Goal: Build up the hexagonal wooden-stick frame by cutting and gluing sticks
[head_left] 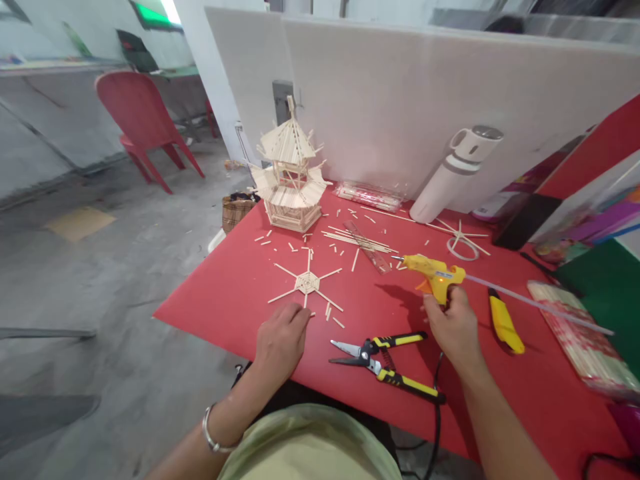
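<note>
My right hand [454, 328] is closed round the handle of a yellow glue gun [434, 273] that stands on the red table [235, 293], its nozzle pointing left and a glue stick jutting out to the right. My left hand [281, 339] rests on the table with its fingers curled, pinching at the near tip of a star-shaped stick frame [307, 283]. What the fingers hold, if anything, is hidden. Yellow-handled snips [385, 363] lie open between my hands.
A stick pagoda model [291, 179] stands at the table's far left. Loose sticks [357, 240], a ruler [369, 247], a yellow utility knife [505, 324], a stick packet [585, 347], a white bottle [457, 173] and a second stick star [463, 239] lie around. A red chair [143, 120] stands on the floor.
</note>
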A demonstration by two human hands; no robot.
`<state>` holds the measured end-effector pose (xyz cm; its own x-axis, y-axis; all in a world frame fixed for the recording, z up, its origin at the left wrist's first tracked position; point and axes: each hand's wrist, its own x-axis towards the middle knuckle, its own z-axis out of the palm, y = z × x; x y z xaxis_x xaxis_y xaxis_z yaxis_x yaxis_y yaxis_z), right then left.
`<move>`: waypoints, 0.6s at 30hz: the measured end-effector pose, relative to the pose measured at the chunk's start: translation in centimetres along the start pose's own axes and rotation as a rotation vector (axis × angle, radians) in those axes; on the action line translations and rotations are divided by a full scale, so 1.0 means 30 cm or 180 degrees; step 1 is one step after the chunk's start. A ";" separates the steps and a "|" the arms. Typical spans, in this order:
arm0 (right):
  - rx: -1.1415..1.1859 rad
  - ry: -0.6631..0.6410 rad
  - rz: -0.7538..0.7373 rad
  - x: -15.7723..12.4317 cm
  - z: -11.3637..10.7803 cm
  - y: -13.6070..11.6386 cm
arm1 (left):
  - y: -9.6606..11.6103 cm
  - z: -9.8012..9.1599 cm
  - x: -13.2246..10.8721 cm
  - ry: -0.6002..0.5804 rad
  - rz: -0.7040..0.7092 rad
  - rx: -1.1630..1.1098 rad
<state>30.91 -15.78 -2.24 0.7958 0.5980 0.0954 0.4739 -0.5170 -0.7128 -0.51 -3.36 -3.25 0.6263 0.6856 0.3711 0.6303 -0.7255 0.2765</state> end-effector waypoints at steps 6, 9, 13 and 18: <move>-0.0057 0.0052 -0.0112 0.014 0.042 -0.021 | 0.151 -0.021 0.018 0.0116 0.0342 -0.0111; 0.0029 0.0064 -0.0124 0.021 0.034 -0.005 | 0.308 -0.010 0.060 -0.0986 0.1424 -0.0332; 0.0198 0.0119 -0.0133 0.031 -0.002 0.025 | 0.441 0.027 0.120 -0.1600 0.1593 -0.0264; 0.0214 0.0252 0.0078 0.031 -0.091 0.043 | 0.445 0.007 0.151 -0.1521 0.1517 -0.0393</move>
<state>33.30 -17.55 -1.17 0.8355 0.5339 0.1301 0.4296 -0.4871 -0.7603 10.85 -9.93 1.94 0.9739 0.2207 0.0535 0.1964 -0.9368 0.2896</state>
